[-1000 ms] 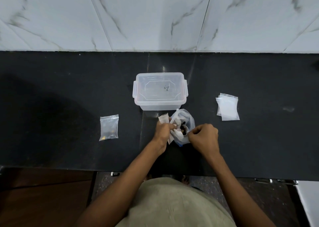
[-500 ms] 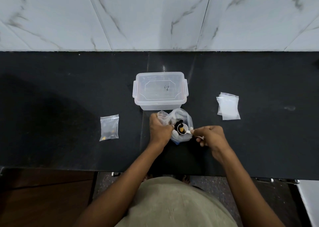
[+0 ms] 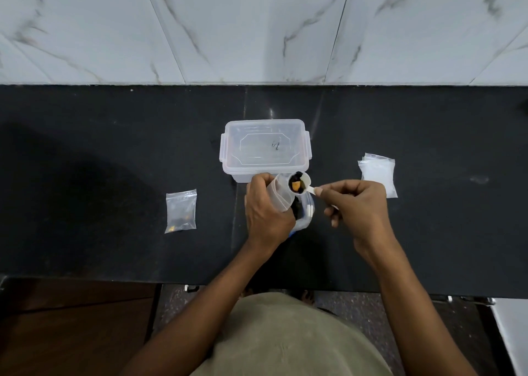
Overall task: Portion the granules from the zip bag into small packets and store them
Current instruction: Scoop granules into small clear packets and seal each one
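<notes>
Black counter [image 3: 114, 147]: left hand [image 3: 264, 210] grips small packet [image 3: 281, 194] above zip bag [image 3: 304, 218]; right hand [image 3: 360, 204] pinches white scoop [image 3: 300, 183] holding dark and orange granules [image 3: 295, 185].

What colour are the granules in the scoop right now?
Black and orange pieces in the white scoop, seen in the head view.

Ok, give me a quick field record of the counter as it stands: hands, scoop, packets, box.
left hand: holds a small clear plastic packet open
right hand: pinches the handle of a small white plastic scoop
scoop: loaded with dark and orange granules, at the packet's mouth
large clear zip bag: on the black counter, under the hands
filled packet: lying flat, left
empty packets stack: right
clear lidded plastic box: shut, behind the hands
</notes>
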A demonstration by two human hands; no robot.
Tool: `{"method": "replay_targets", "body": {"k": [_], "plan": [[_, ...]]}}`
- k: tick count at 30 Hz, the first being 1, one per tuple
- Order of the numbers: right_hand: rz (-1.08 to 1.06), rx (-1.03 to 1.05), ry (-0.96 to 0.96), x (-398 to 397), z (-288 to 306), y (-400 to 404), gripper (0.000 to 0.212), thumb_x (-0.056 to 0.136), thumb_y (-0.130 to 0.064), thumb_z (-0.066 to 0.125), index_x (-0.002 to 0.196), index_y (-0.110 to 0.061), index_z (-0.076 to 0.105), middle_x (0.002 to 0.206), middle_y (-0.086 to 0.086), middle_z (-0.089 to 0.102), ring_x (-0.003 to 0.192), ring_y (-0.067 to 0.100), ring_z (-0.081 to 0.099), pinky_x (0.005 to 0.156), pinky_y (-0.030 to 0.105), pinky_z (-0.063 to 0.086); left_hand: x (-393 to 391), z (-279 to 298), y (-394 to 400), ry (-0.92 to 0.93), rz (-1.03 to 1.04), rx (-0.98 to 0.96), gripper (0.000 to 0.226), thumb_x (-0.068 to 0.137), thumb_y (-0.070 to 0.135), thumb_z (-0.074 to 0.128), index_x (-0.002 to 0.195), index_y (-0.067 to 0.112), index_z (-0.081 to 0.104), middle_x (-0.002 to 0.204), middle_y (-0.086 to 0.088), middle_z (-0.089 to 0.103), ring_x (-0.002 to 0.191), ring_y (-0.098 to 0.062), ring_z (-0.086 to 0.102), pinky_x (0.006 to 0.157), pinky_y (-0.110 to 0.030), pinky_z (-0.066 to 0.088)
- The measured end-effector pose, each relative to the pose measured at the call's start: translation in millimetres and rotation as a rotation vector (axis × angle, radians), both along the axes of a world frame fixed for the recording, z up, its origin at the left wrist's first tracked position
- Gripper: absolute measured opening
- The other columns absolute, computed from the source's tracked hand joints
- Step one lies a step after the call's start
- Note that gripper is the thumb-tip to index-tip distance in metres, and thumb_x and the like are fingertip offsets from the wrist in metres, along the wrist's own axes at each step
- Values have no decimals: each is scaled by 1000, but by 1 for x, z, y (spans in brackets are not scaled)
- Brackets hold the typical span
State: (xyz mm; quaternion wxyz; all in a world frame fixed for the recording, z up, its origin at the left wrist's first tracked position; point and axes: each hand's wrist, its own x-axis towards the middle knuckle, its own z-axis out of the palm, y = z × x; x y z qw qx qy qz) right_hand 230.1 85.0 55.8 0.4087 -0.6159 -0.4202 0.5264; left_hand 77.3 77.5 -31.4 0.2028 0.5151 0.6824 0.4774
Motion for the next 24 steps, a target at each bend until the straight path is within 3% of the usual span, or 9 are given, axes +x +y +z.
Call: {"method": "replay_targets", "body": {"k": [3, 7, 9, 12, 15, 17, 24], "plan": [[44, 93, -102, -11, 4, -7, 11, 83, -10, 83, 74, -8, 78, 70, 15, 71, 47, 19, 59, 43, 26, 48, 3, 5, 2, -27, -33, 48, 44, 72, 27, 81, 102, 20, 50, 99, 4, 59, 89, -14, 56, 79, -39, 52], [51, 399, -451, -25, -2, -16, 11, 77, -5, 81, 74, -16, 80, 72, -5, 63, 60, 9, 62, 56, 16, 48, 5, 8, 5, -115, -50, 55, 51, 65, 21, 85, 98, 24, 47, 92, 2, 60, 81, -19, 58, 71, -38, 53], [91, 633, -567, -29, -8, -21, 8, 76, 1, 79, 76, -7, 79, 73, -2, 56, 59, 11, 54, 55, 12, 40, 6, 11, 5, -172, -63, 75, 52, 63, 21, 85, 98, 23, 47, 88, 0, 61, 76, -20, 58, 67, -31, 51], [174, 874, -711, -30, -15, -27, 5, 82, 2, 77, 78, 3, 74, 76, 7, 54, 57, 15, 49, 53, 22, 45, 8, 15, 7, -219, -34, 105, 46, 68, 20, 82, 99, 18, 47, 84, 1, 61, 71, -16, 57, 62, -25, 47], [158, 1028, -753, -27, -21, -29, 6, 84, 4, 77, 79, 7, 74, 75, 14, 58, 56, 20, 53, 50, 31, 48, 8, 15, 11, -219, 6, 95, 46, 73, 1, 81, 98, 20, 47, 83, 4, 59, 69, -8, 53, 62, -23, 46], [119, 1091, -748, -25, -24, -29, 5, 83, 5, 79, 80, 8, 75, 74, 16, 61, 55, 21, 56, 49, 31, 49, 8, 18, 10, -234, -23, 102, 48, 70, 0, 81, 98, 19, 47, 84, 0, 60, 70, -9, 53, 63, -19, 45], [85, 1151, -732, -21, -26, -28, 6, 80, 5, 81, 79, 9, 77, 75, 18, 64, 58, 22, 61, 55, 29, 51, 11, 27, 7, -258, -80, 127, 48, 64, 36, 75, 99, 20, 47, 88, -4, 62, 73, -12, 56, 64, -15, 47]]}}
